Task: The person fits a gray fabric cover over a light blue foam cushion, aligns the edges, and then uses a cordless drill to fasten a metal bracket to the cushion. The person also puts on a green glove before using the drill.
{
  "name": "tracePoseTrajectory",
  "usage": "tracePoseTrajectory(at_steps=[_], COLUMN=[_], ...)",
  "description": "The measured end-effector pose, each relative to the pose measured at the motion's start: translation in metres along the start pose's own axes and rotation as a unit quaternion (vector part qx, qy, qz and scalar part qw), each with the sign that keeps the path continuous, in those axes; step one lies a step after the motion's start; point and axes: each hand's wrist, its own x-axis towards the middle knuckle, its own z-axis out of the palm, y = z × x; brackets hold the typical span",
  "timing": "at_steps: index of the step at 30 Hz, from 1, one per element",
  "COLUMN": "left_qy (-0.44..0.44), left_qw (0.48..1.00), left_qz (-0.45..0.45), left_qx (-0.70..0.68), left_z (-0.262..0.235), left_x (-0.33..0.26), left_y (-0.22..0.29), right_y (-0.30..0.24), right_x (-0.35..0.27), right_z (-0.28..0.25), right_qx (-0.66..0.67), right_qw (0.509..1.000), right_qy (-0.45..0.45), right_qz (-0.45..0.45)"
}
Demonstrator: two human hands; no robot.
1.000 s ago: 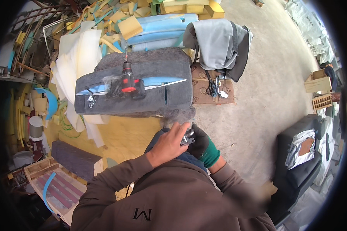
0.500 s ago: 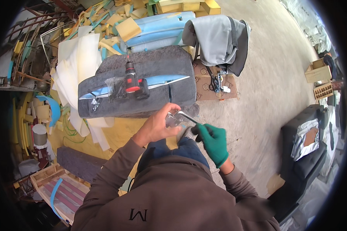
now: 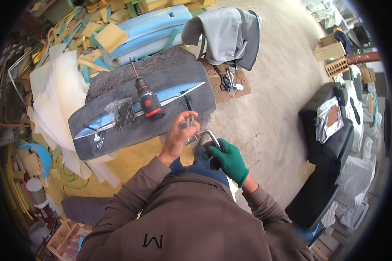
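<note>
My left hand (image 3: 178, 137), bare, is closed around a small shiny fitting (image 3: 192, 138) whose exact kind I cannot make out. Clear or glossy parts of it show between thumb and fingers. In a green glove with dark fingertips, my right hand (image 3: 231, 162) grips a bent metal rod (image 3: 212, 135), its crooked end reaching toward the fitting. Beyond both hands lies a grey upholstered cushion (image 3: 165, 116) with a slit showing blue foam. On it rest a red and black cordless drill (image 3: 149, 103), crumpled clear plastic (image 3: 121, 114) and a bracket with a rod (image 3: 99, 140).
Scissors (image 3: 224, 81) and metal hardware (image 3: 235, 80) lie on a brown patterned board (image 3: 215, 92), beside a grey-covered seat piece (image 3: 224, 37). Foam offcuts (image 3: 111, 38) pile up at far left. A black sofa part (image 3: 320, 174) stands on the right.
The view has turned, so the cushion and drill appear tilted and further left. My left fingers have opened up slightly around the fitting, and the rod's bent end stays close to it.
</note>
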Motion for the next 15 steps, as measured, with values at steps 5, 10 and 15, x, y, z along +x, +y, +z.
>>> tracePoseTrajectory(at_steps=[5, 10, 15], left_qy=[0.042, -0.041, 0.006], left_qw=[0.992, 0.980, 0.980], left_qz=[-0.048, -0.164, -0.187], left_qx=[-0.106, -0.103, -0.073], left_z=[-0.007, -0.044, -0.060], left_x=[0.012, 0.009, 0.012], left_y=[-0.039, -0.061, -0.076], right_y=[0.040, 0.047, 0.053], right_x=[-0.009, 0.026, 0.086], right_z=[0.029, -0.004, 0.007], right_qx=[0.108, 0.086, 0.122], right_qw=[0.993, 0.979, 0.971], right_qy=[0.049, -0.115, -0.151], right_qz=[0.005, 0.146, 0.136])
